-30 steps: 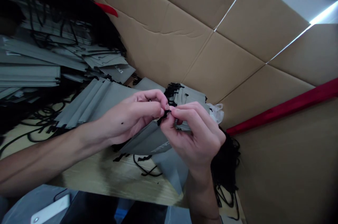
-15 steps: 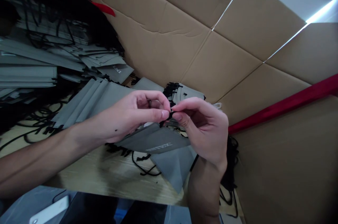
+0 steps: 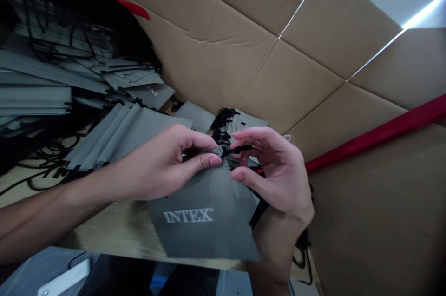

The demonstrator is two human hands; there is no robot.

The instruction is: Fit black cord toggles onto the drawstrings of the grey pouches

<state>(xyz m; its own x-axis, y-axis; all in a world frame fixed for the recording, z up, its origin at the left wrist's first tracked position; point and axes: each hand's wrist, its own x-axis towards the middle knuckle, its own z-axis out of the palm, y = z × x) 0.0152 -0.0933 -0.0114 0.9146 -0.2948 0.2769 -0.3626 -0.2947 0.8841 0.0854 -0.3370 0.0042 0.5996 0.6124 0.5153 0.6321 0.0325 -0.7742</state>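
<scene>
Left hand [image 3: 167, 161] pinches grey INTEX pouch [image 3: 205, 235] by its corner
Right hand [image 3: 282, 175], three o'clock, thumb parted from fingers beside black cord [image 3: 243, 149]; pouch seems light, limp, best corner-held.

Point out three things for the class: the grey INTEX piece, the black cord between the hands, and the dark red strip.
Grey INTEX piece [image 3: 205, 234], head view: plain surface below the white lettering.
Black cord [image 3: 243, 149], head view: toward its right end.
Dark red strip [image 3: 376, 138], head view: middle of its visible length.

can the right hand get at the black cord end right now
Probably yes: the cord end sticks out at the corner of the bag, past the left hand, toward the open right hand.
</scene>
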